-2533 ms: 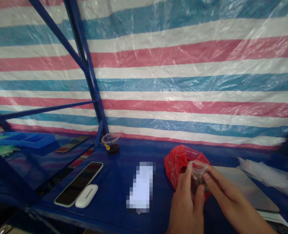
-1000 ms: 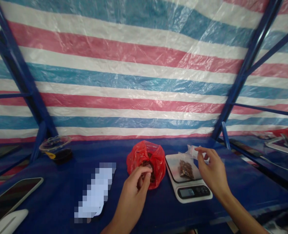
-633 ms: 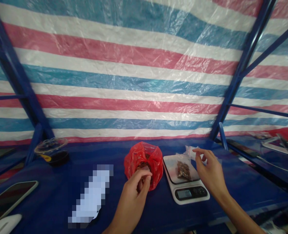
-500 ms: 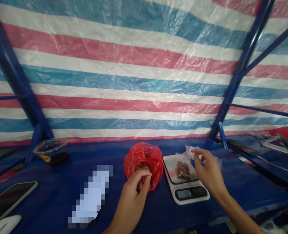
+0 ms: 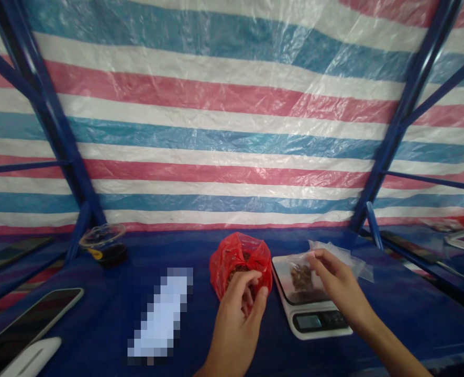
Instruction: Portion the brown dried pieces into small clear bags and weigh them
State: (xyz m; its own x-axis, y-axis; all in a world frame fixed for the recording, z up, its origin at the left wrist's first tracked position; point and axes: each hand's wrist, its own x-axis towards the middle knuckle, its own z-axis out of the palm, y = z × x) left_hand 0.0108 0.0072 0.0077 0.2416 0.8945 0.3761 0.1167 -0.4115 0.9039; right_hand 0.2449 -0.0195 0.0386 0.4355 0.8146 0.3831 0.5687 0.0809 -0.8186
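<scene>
Head view: desk, blue, smooth and faintly glossy, its far edge backed by a striped plastic sheet. Clear packet, thin film, with brown, irregular, dry-looking pieces inside; carried on the flat pan of a white scale, towards the desk's right edge. The packet's upper rim is pinched by the fingers of the right hand. Should that rim be lifted unsealed, pieces could be spilled over the pan; whether it is sealed cannot be told. A reading could also be falsified by finger pressure.

Red bag, crumpled, rounded, translucent plastic, set left of the scale, with similar brown pieces inside. Over its mouth the fingers of the left hand are parted, nothing seen between them; by a knock, the soft wall could be tipped. Flat clear bags, slippery-looking, are spread behind the scale and could be dragged by the right wrist. Clear cup, dark liquid inside, is placed near the far left corner, well apart.
</scene>
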